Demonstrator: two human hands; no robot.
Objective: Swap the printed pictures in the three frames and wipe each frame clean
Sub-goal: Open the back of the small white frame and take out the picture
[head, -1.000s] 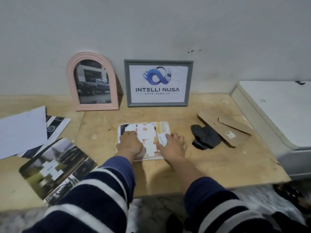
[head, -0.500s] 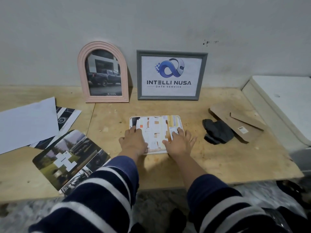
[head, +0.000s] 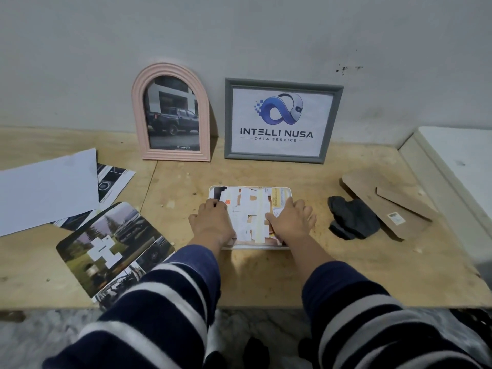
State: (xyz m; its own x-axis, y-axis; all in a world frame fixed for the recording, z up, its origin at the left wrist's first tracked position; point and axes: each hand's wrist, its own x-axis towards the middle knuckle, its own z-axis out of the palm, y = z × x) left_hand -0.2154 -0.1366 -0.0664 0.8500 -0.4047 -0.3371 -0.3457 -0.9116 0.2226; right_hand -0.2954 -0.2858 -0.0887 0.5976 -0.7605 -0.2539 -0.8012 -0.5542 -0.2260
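Logging the third frame (head: 288,194): it is lying face down near the middle of the table (head: 346,275), its taped back showing. I am seeing the left hand (head: 211,226) and right hand (head: 291,222) pressing on its left and right sides, fingers loosely bent, grasping nothing. The pink arched frame (head: 171,155) and grey frame (head: 282,159) are standing far, against the wall, already filled. Loose prints (head: 114,249) are lying left; the black cloth (head: 352,222) is waiting right, so wiping seems left.

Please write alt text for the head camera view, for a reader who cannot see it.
Both hands, left hand and right hand, press on a white frame lying flat on a wooden table. A pink arched frame and a grey frame lean against the wall behind.
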